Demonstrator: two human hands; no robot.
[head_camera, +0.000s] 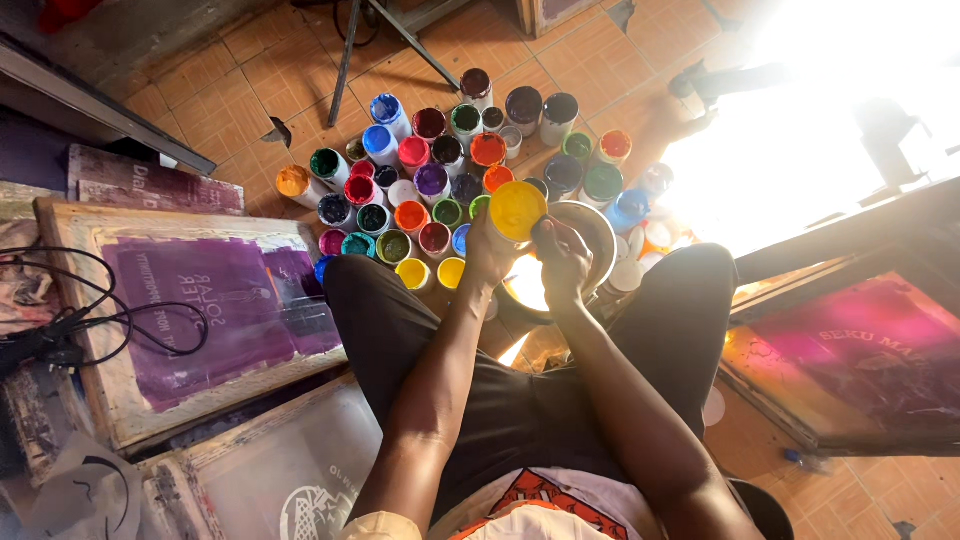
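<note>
So the biggest things here are the two wooden printing screens: one with a purple-stained mesh (215, 310) lying on the tiled floor (240, 70) off to the left, and a pink and magenta one (860, 350) on the right. A paler screen (290, 470) sits lower left, with some black cables (70, 330) draped across the left edge.

Between them is a tight cluster of open paint pots (440, 170) on the floor, all showing their colours: blue, red, orange, green, purple, pink, yellow, some near-black ones. A few are blown out by the glare on the right, can't read those.

Just in front of the knees there's a round bowl (590, 225) with something pale yellow in it.

Looks like the mixing or scooping stage. Left hand (490, 250) is wrapped around a pot of yellow paint (517, 210), tilted up over the bowl's edge. Right hand (562, 262) is pinched closed right at the pot's rim; probably on a small stick or spatula, but I can't make it out. Keeping that pot steady over the bowl seems the main thing.
</note>
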